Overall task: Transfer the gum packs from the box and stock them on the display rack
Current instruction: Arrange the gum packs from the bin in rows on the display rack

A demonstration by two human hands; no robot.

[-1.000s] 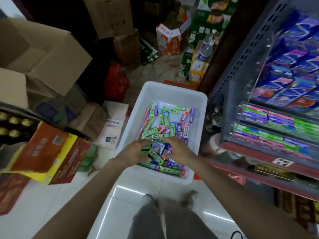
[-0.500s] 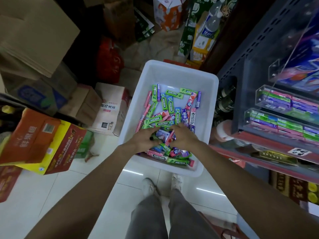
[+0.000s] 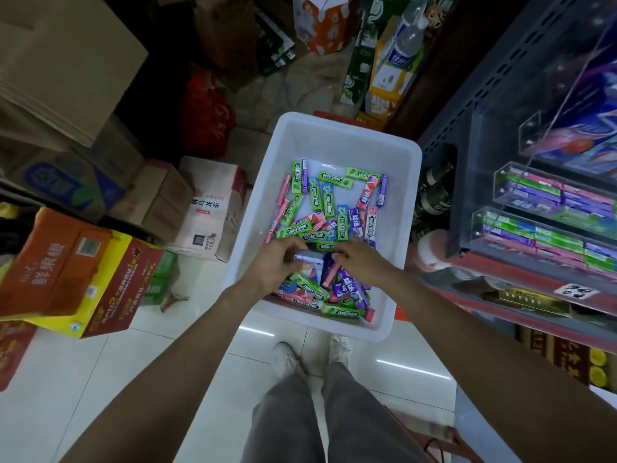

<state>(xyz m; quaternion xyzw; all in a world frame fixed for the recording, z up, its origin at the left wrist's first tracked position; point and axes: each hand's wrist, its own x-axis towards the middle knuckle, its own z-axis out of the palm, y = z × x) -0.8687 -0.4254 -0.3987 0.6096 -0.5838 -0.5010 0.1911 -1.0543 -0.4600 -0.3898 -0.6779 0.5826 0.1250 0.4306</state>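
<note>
A white plastic box (image 3: pixel 340 135) stands on the floor and holds several loose gum packs (image 3: pixel 320 202), green, pink, blue and purple. Both hands are down in the box's near half. My left hand (image 3: pixel 277 265) grips a small stack of blue and purple packs (image 3: pixel 312 262). My right hand (image 3: pixel 360 260) has its fingers curled on the same stack from the right. The clear display rack (image 3: pixel 547 228) with rows of gum stands to the right on the shelf.
Cardboard cartons (image 3: pixel 207 208) and an orange and yellow carton (image 3: pixel 76 272) crowd the floor to the left. A red bag (image 3: pixel 207 115) lies behind them. The grey shelf unit (image 3: pixel 500 78) rises at the right. My feet (image 3: pixel 310 355) stand on white tiles below the box.
The view has tilted down and the box sits higher in frame. Both hands have gathered packs into a tighter stack held between them.
</note>
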